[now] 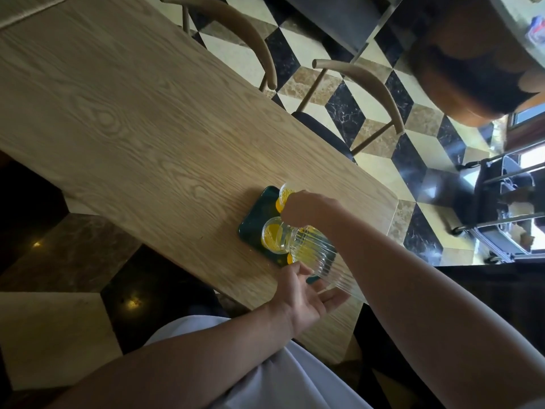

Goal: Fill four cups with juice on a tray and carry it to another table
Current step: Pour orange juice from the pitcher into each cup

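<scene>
Tipped jug (312, 255) over cup (272, 236) on tray (253, 222), gripped by right hand (306, 211); left hand (306, 299) relaxed, spread beneath. Third cup (290, 259) mostly hidden; fourth unseen.

There are no words, numbers or signs to read here. The glass jug (312, 252), the cups and the green tray (256, 219) have no labels. A small red and blue thing (536, 31) lies at the top right, but it is too blurry to read.
</scene>
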Available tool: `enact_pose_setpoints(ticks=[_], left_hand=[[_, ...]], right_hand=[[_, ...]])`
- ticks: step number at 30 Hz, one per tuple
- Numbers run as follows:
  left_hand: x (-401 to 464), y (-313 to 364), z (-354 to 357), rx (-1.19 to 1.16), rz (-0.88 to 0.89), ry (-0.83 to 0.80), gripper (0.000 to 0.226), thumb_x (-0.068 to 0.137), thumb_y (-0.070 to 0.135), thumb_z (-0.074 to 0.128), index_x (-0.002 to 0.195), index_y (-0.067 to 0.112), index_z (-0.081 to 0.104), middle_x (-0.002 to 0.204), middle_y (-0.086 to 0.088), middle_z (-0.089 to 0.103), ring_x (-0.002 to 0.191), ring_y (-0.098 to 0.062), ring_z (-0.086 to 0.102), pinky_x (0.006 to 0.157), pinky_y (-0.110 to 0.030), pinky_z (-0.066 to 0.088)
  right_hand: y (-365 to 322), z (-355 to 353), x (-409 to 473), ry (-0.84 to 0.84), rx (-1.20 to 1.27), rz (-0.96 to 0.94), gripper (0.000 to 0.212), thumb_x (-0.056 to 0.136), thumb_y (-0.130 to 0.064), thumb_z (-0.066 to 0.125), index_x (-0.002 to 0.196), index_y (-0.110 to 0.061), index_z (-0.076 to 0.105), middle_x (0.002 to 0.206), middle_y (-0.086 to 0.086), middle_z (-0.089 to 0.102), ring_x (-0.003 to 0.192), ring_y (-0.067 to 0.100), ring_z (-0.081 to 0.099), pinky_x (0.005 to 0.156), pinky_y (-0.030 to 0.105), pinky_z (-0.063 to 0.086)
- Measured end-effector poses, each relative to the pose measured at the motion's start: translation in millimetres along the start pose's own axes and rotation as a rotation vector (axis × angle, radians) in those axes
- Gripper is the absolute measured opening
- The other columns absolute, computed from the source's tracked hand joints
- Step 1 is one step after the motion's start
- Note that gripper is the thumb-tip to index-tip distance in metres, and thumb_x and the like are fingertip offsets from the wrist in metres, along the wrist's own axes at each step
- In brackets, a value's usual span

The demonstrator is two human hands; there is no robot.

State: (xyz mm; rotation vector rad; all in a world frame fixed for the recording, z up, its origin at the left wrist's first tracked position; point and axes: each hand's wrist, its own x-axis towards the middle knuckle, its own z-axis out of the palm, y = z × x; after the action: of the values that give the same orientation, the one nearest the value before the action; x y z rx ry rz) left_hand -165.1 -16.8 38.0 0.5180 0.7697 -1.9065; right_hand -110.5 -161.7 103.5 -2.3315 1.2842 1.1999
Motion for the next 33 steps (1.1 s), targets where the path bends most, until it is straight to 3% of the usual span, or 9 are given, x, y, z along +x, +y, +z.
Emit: enact_pose_setpoints(ticks=[4,11,19,23,25,29,30,31,33], left_hand=[[0,1,0,0.089,0.008,0.034,0.016,0.084,0.012,0.042,0.096,0.004,0.049,0.082,-0.018,0.069,0.077,-0.043,0.071,0.081,-0.056,0.057],[-13,5,13,0.285,0.055,0.097,0.055,0.087,0.010,0.048,0.142,0.009,0.045,0.150,-0.023,0.046,0.128,-0.048,0.051,0.107,-0.057,0.045],[-31,25,42,0.702,0.480,0.259,0.022,0.099,0.021,0.046,0.104,0.029,0.066,0.094,0.012,0.068,0.087,-0.012,0.061,0.071,-0.023,0.048],[-55,61,72,0.838,0.653,0.338,0.034,0.108,0.029,0.034,0.132,0.030,0.057,0.140,-0.006,0.059,0.118,-0.026,0.062,0.105,-0.044,0.044],[-73,89,86,0.905,0.746,0.360,0.025,0.103,0.038,0.043,0.111,0.031,0.066,0.134,-0.004,0.063,0.105,-0.014,0.068,0.099,-0.042,0.048],[-106,142,113,1.153,0.849,0.374,0.030,0.094,0.049,0.048,0.103,0.027,0.066,0.105,-0.017,0.065,0.091,-0.038,0.062,0.084,-0.037,0.058],[-110,156,117,1.227,0.859,0.355,0.020,0.096,0.046,0.047,0.098,0.027,0.040,0.074,-0.016,0.051,0.069,-0.045,0.050,0.068,-0.027,0.059],[-111,173,120,1.290,0.869,0.406,0.047,0.097,0.046,0.046,0.052,0.045,0.058,0.060,0.002,0.066,0.061,-0.031,0.056,0.063,-0.022,0.055],[-111,200,127,1.325,0.893,0.503,0.029,0.100,0.046,0.046,0.084,0.042,0.070,0.088,0.010,0.073,0.097,-0.005,0.061,0.086,-0.034,0.055]], right_hand=[[10,7,4,0.033,0.131,0.025,0.018,0.083,-0.021,0.052,0.066,-0.018,0.050,0.069,-0.003,0.050,0.054,0.014,0.047,0.052,0.024,0.038],[61,13,-7,0.137,0.437,0.039,0.034,0.097,-0.034,0.051,0.078,-0.007,0.056,0.077,0.005,0.054,0.067,0.020,0.052,0.052,0.023,0.035],[113,12,-63,0.198,1.472,-0.442,0.033,0.094,-0.018,0.063,0.064,-0.015,0.048,0.054,-0.002,0.041,0.047,0.014,0.033,0.049,0.031,0.023],[104,-3,-56,0.269,1.669,-0.646,0.026,0.090,-0.023,0.066,0.070,-0.013,0.052,0.057,0.000,0.041,0.049,0.014,0.035,0.048,0.031,0.025],[92,-13,-47,0.262,1.758,-0.735,0.029,0.091,-0.035,0.066,0.070,-0.018,0.056,0.059,-0.002,0.042,0.049,0.014,0.035,0.048,0.029,0.028],[60,-37,-24,0.252,1.881,-0.679,0.041,0.088,-0.055,0.062,0.063,-0.023,0.058,0.056,-0.001,0.045,0.049,0.014,0.037,0.048,0.026,0.033],[51,-42,-17,0.249,1.927,-0.642,0.043,0.088,-0.055,0.061,0.062,-0.021,0.057,0.055,0.000,0.046,0.048,0.014,0.037,0.047,0.026,0.034],[42,-47,-9,0.233,1.990,-0.598,0.044,0.089,-0.054,0.060,0.061,-0.020,0.056,0.054,0.000,0.046,0.048,0.015,0.037,0.046,0.026,0.034],[24,-56,8,0.180,2.139,-0.479,0.046,0.092,-0.047,0.055,0.057,-0.018,0.048,0.049,0.000,0.044,0.045,0.016,0.034,0.045,0.029,0.030]])
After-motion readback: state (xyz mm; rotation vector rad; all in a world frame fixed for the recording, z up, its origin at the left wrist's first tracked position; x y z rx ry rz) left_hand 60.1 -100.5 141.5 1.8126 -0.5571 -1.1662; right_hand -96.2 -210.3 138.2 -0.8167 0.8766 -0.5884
